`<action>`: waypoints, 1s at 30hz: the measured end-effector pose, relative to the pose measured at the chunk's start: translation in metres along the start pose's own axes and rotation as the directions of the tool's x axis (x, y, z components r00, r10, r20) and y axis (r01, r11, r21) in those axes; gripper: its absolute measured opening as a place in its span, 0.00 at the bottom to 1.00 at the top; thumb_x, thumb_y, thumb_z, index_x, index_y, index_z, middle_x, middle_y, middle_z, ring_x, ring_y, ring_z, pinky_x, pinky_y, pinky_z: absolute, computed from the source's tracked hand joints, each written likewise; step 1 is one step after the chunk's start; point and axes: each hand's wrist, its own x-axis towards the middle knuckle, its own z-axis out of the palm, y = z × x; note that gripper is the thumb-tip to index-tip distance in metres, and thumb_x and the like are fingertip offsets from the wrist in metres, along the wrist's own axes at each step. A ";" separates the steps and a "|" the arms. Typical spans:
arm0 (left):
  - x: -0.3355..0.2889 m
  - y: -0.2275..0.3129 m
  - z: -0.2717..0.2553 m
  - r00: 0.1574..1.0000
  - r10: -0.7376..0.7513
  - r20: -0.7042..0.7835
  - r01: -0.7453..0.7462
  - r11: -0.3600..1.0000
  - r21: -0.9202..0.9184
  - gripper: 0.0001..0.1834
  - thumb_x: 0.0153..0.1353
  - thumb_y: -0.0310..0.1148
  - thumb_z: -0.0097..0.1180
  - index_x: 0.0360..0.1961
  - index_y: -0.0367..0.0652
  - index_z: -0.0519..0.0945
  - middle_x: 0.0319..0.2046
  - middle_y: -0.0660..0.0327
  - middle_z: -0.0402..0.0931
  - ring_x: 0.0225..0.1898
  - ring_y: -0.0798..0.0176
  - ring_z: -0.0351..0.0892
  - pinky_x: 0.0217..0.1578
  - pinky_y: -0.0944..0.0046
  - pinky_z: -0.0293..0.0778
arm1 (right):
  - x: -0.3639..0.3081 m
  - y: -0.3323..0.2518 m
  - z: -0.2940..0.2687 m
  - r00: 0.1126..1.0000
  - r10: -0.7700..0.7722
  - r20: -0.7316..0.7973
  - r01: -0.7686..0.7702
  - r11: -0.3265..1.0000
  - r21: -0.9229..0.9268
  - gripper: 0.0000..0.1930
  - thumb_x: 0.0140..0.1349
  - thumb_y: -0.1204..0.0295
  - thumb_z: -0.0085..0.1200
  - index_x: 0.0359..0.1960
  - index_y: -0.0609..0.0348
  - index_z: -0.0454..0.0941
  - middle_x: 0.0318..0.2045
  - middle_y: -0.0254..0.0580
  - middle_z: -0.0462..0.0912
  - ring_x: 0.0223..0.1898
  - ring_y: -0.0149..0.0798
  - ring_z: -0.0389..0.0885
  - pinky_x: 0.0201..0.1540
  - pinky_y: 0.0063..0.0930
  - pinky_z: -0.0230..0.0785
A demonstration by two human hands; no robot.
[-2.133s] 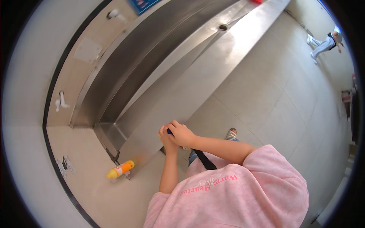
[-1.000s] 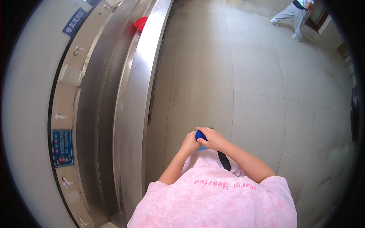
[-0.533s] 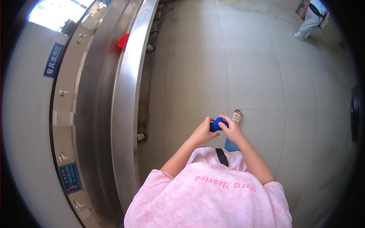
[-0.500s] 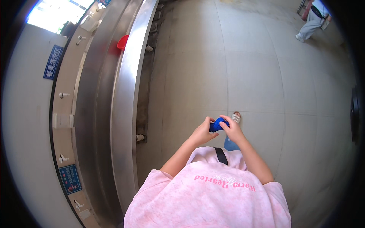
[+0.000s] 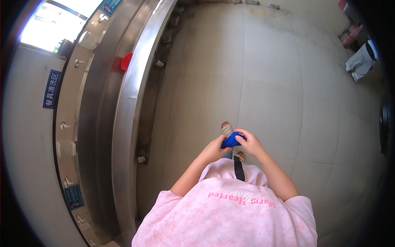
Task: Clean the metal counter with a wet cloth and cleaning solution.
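I hold a small blue object (image 5: pixel 231 140), soft and crumpled like a cloth, in front of my waist with both hands. My left hand (image 5: pixel 214 149) grips its left end and my right hand (image 5: pixel 251 144) wraps its right end. My pink shirt fills the lower part of the view, with a dark strap (image 5: pixel 238 168) hanging down its front. My feet show on the floor tiles just past the hands.
A long stainless steel wash trough (image 5: pixel 123 107) runs along the wall on my left, with taps and blue signs above it. A red bowl (image 5: pixel 126 61) lies in the trough. Another person (image 5: pixel 362 59) stands far right on the grey tiled floor.
I have turned away from the trough's end and walked along it. The blue object has stayed between my two hands the whole time. The other person has drifted toward the right edge.
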 end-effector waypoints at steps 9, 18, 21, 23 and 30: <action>0.178 0.014 -0.066 0.982 -0.165 0.097 0.169 0.985 -0.041 0.24 0.56 0.38 0.63 0.48 0.36 0.72 0.39 0.43 0.78 0.40 0.44 0.80 0.41 0.54 0.75 | 0.150 -0.039 -0.079 0.999 -0.026 -0.040 0.023 0.995 -0.095 0.27 0.60 0.63 0.59 0.59 0.61 0.69 0.48 0.53 0.80 0.50 0.43 0.80 0.53 0.33 0.70; 0.345 0.091 -0.134 0.997 0.044 -0.058 -0.043 0.999 0.016 0.20 0.55 0.35 0.64 0.47 0.36 0.76 0.43 0.48 0.77 0.44 0.50 0.78 0.46 0.58 0.74 | 0.286 -0.084 -0.176 0.985 -0.063 -0.163 0.054 0.997 -0.057 0.24 0.63 0.66 0.57 0.58 0.62 0.69 0.47 0.49 0.80 0.48 0.39 0.79 0.52 0.30 0.70; 0.384 0.105 -0.133 0.991 0.029 -0.133 -0.018 0.996 0.087 0.20 0.55 0.34 0.64 0.46 0.36 0.76 0.42 0.48 0.77 0.43 0.50 0.79 0.45 0.58 0.74 | 0.334 -0.071 -0.208 0.991 -0.079 -0.112 0.079 0.997 -0.005 0.24 0.62 0.65 0.57 0.57 0.63 0.70 0.46 0.52 0.81 0.47 0.42 0.81 0.51 0.32 0.71; 0.393 0.109 -0.128 0.982 -0.052 -0.180 0.063 0.997 0.052 0.20 0.54 0.34 0.64 0.46 0.36 0.76 0.40 0.48 0.78 0.42 0.50 0.80 0.44 0.58 0.75 | 0.353 -0.074 -0.221 0.998 -0.063 -0.020 0.063 0.998 0.006 0.24 0.63 0.64 0.56 0.57 0.63 0.70 0.46 0.51 0.81 0.47 0.42 0.81 0.52 0.33 0.72; 0.441 0.134 -0.096 0.882 -0.323 -0.343 0.204 0.918 -0.341 0.19 0.59 0.38 0.62 0.43 0.33 0.75 0.25 0.53 0.77 0.26 0.66 0.77 0.28 0.64 0.72 | 0.408 -0.127 -0.298 0.966 -0.052 0.251 0.073 0.995 -0.073 0.24 0.61 0.63 0.57 0.57 0.62 0.71 0.45 0.53 0.81 0.47 0.44 0.81 0.51 0.34 0.72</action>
